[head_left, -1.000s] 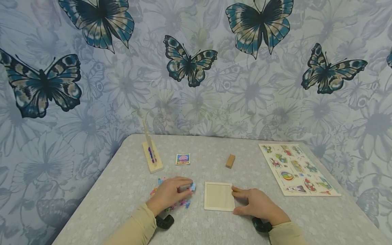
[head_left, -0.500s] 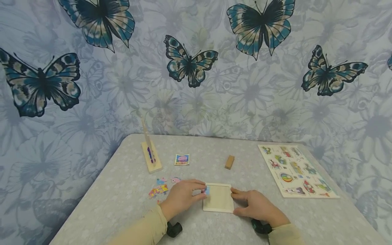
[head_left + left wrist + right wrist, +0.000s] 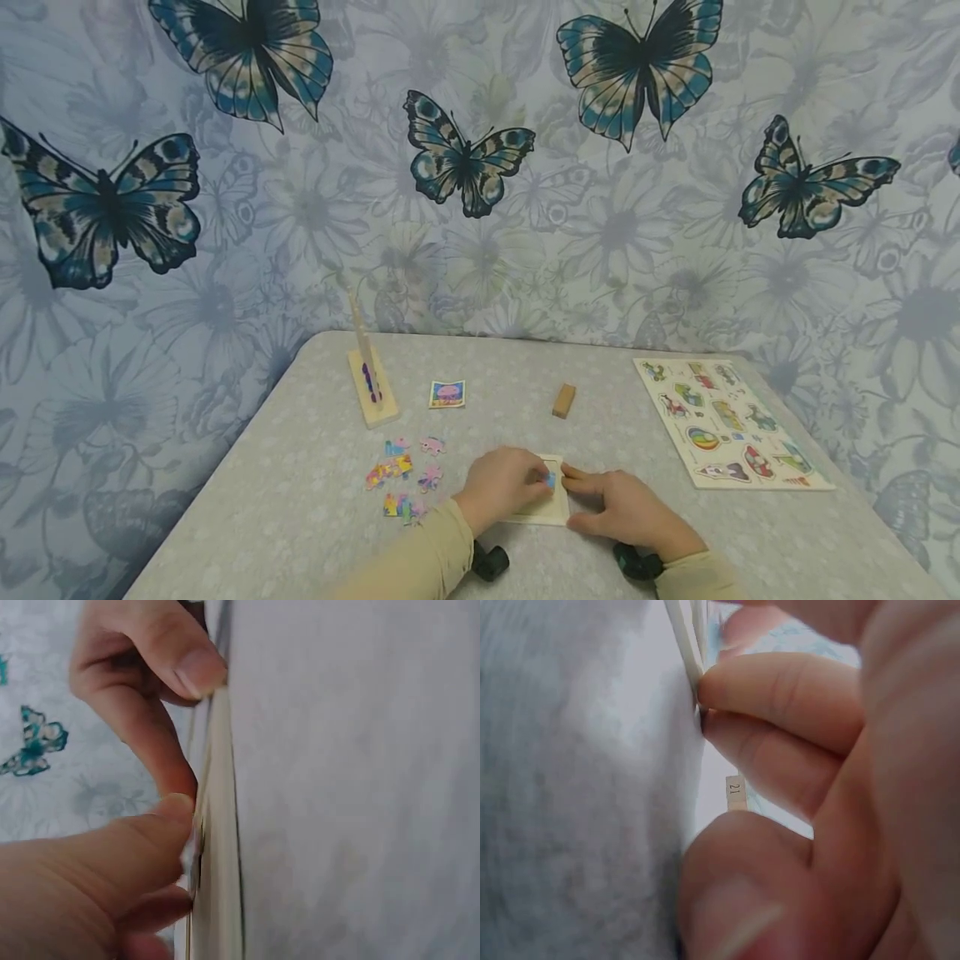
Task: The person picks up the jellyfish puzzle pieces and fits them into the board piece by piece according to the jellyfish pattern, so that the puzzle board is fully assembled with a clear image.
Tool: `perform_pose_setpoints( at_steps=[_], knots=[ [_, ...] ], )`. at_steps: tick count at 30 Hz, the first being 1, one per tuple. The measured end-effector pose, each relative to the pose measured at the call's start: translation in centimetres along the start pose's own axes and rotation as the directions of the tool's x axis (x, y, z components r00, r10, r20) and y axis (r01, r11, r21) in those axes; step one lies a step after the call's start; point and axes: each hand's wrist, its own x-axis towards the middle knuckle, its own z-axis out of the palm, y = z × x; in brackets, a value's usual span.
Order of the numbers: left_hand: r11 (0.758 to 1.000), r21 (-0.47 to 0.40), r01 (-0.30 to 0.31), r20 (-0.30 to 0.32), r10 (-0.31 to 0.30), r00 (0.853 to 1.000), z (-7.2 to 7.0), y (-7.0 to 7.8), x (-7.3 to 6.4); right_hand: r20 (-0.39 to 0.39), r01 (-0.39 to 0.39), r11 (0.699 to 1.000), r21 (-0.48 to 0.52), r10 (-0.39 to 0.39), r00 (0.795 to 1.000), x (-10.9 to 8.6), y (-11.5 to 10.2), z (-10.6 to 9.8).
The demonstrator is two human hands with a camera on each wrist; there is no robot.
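Over the pale wooden puzzle tray, my left hand pinches a small blue puzzle piece near the tray's upper right corner, hiding much of the tray. Seen edge-on in the left wrist view, the piece lies at the tray's face, under the left fingertips. My right hand rests against the tray's right edge, fingers toward the upper corner and thumb by the lower one. In the right wrist view its fingertips touch the tray's rim. Loose colourful puzzle pieces lie left of the left hand.
Beyond the tray are a small picture card and a wooden block. A wooden stand with an upright panel stands at the back left. A picture puzzle board lies on the right, and a butterfly-patterned wall backs the table.
My left hand has carried the blue piece right, from the loose pieces to the tray's upper right corner. More loose pieces are uncovered. The right hand has stayed at the tray's edge.
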Motion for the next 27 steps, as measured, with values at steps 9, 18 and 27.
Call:
perform_pose_setpoints(
  at_steps=[9, 18, 27],
  knots=[
    [0.999, 0.002, -0.046, -0.075, 0.046, 0.996, 1.3, -0.7, -0.3, 0.012, -0.009, 1.000, 0.028, 0.008, 1.000, -0.1, 0.4, 0.0],
    [1.000, -0.003, -0.024, -0.131, 0.024, 0.991, 2.2, -1.0, 0.3, 0.009, -0.001, 1.000, -0.011, 0.001, 1.000, 0.0, 0.4, 0.2],
    [0.997, -0.044, 0.070, -0.150, -0.075, 0.986, 2.5, -1.1, 0.9, 0.013, -0.004, 1.000, 0.012, 0.004, 1.000, 0.2, 0.5, 0.3]
  ],
)
